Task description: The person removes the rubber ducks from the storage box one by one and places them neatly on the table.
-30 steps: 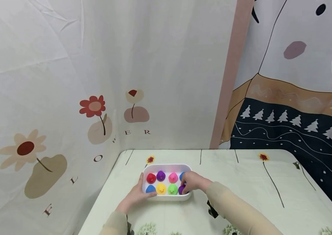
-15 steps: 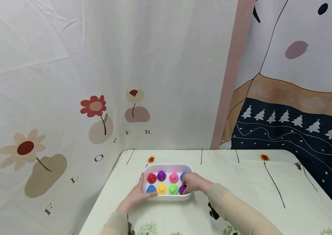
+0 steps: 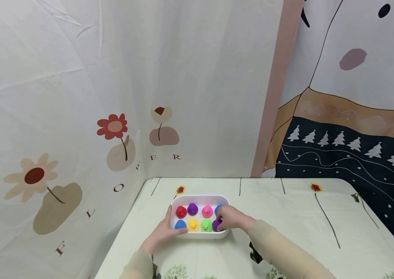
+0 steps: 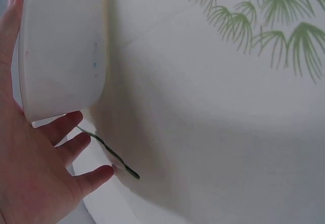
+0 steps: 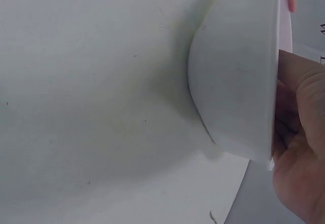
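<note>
In the head view a white tray (image 3: 202, 235) stands on the table with small toy ducks in two rows. My left hand (image 3: 164, 231) holds the tray's left end, thumb along the front rim. In the left wrist view, its fingers spread at the tray's end wall. At the right end, my right hand (image 3: 231, 217) reaches over the rim and pinches a purple duck (image 3: 216, 225) in the front row. Beside it are a green duck (image 3: 206, 225), a yellow duck (image 3: 193, 224) and a blue duck (image 3: 180, 225). The right wrist view has those fingers partly hidden behind the tray wall.
The back row has a red duck (image 3: 181, 212), a purple duck (image 3: 192, 209), a pink duck (image 3: 207, 211) and a partly covered blue duck (image 3: 219, 210). A flower-printed cloth (image 3: 287, 217) covers the table. Printed curtains (image 3: 200, 116) hang behind and to the left.
</note>
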Demonstrator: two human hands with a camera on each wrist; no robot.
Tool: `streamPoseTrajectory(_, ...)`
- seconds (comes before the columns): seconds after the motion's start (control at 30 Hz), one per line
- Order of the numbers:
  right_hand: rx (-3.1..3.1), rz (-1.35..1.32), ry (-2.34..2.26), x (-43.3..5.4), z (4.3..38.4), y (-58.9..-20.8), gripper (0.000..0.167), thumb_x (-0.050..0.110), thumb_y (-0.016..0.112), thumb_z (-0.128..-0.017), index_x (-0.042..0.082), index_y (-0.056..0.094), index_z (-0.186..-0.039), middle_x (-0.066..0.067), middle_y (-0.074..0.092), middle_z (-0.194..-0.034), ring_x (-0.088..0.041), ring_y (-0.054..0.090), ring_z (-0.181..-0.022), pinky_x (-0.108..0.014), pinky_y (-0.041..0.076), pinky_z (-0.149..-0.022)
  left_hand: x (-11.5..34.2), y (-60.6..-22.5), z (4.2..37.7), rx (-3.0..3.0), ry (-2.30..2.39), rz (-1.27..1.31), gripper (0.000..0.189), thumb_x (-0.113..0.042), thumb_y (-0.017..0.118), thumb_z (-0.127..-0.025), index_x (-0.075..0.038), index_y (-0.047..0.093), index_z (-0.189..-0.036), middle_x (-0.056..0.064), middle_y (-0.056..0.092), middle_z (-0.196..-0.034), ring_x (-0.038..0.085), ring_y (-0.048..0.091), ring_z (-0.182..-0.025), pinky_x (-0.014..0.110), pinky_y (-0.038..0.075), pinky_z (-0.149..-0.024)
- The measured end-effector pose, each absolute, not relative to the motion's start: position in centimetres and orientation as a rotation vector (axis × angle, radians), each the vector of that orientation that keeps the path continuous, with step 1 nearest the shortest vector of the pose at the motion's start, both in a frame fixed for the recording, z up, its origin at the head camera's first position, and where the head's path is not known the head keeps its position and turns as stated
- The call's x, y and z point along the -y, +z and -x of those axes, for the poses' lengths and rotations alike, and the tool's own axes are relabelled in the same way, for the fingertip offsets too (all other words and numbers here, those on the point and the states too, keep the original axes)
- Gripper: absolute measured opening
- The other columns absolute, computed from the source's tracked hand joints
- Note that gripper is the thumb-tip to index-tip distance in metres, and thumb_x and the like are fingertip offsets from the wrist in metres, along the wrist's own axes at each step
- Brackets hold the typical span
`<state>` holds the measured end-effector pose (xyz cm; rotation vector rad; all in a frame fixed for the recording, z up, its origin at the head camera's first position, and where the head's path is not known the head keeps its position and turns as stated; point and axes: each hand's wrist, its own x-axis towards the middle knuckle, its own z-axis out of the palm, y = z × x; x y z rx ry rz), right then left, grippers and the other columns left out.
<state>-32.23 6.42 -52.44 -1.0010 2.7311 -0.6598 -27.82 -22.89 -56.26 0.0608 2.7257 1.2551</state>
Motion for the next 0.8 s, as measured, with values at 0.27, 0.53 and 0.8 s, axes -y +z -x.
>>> streamPoseTrajectory(0.27,-2.689,0.948,-0.754,-6.5,32.5,-52.0,0.014,0.013,0.084,-0.072,0.010,0.072,-0.080,0.011,0.057,-0.072,-0.005,0.051,-0.068,-0.024,0.047,-0.068,22.9,-56.2,27.8,-2.733,1.247,-0.051,0.122,-0.051,0.080,-0.073,-0.010,0.000,-0.156,0.029,0.027,-0.152,0.050,0.031,-0.134,0.067,0.030,-0.103)
streamPoseTrajectory(0.53,-2.651,0.900,-0.865,-6.7,32.7,-51.7,0.017,0.010,0.083,-0.073,0.010,0.072,-0.087,0.007,0.066,-0.080,-0.008,0.059,-0.077,-0.029,0.052,-0.077,22.4,-55.7,27.6,-2.727,1.253,-0.052,0.121,-0.049,0.080,-0.074,-0.009,0.001,-0.156,0.028,0.028,-0.152,0.049,0.031,-0.135,0.065,0.030,-0.104)
streamPoseTrajectory(0.8,-2.656,0.891,-0.912,-7.0,32.9,-51.0,0.021,0.013,0.083,-0.073,0.008,0.072,-0.091,0.004,0.068,-0.085,-0.013,0.061,-0.082,-0.034,0.052,-0.079,22.3,-55.2,27.1,-2.716,1.275,-0.052,0.120,-0.045,0.081,-0.075,-0.007,0.000,-0.156,0.029,0.027,-0.152,0.049,0.030,-0.135,0.066,0.029,-0.105)
